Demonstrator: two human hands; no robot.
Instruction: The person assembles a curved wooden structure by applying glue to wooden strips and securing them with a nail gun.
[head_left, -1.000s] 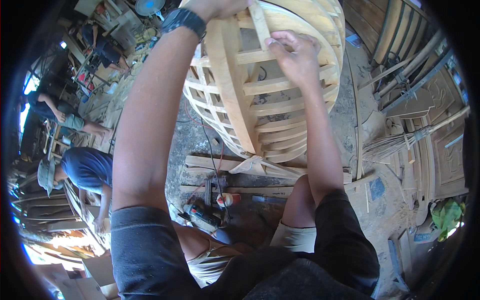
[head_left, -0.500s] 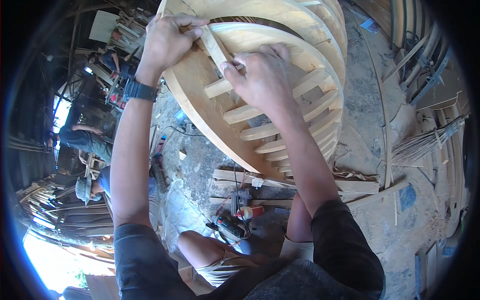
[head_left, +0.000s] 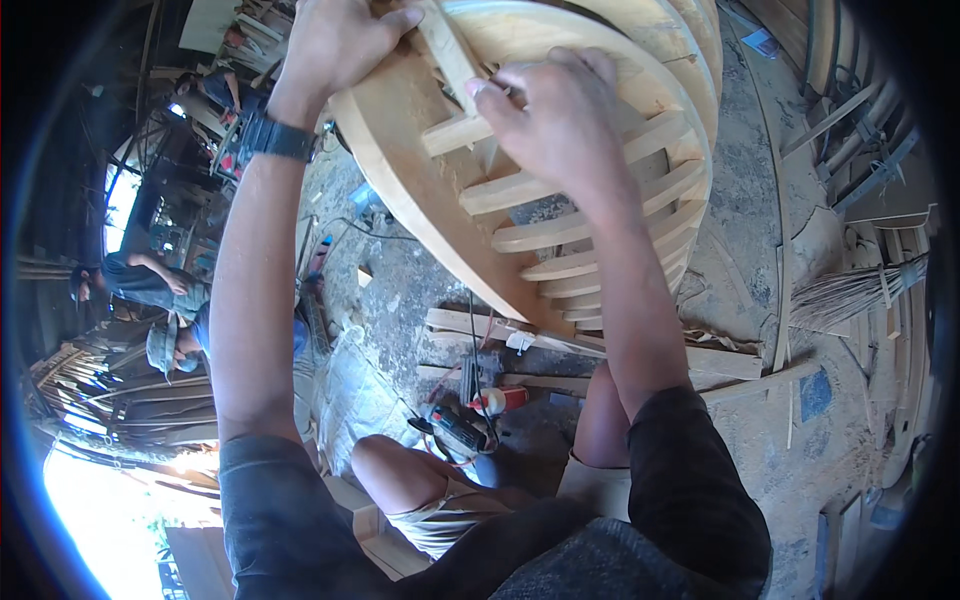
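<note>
A pale wooden strip [head_left: 450,50] lies slantwise across the upper end of a boat-shaped wooden frame [head_left: 415,190]. At the strip's far end, my left hand [head_left: 345,45] grips it with the thumb against its side; the picture's upper edge cuts off most of those fingers. My right hand [head_left: 565,125] is closed at the near end, its thumb pressed on the strip and its fingers curled. Below my right hand, several crosswise slats [head_left: 515,190] run between the frame's curved sides. My right hand hides part of the frame's inside.
A cordless power tool [head_left: 458,430] and a red-and-white bottle [head_left: 500,400] lie on the floor near my knees, beside wooden planks [head_left: 720,362]. A twig broom [head_left: 850,295] lies at the right. Co-workers [head_left: 150,275] are at the left, near stacked wood strips [head_left: 110,385].
My hands, the strip and the frame appear higher in the picture, and the frame also sits slightly further right. Both hands keep their places on the strip.
</note>
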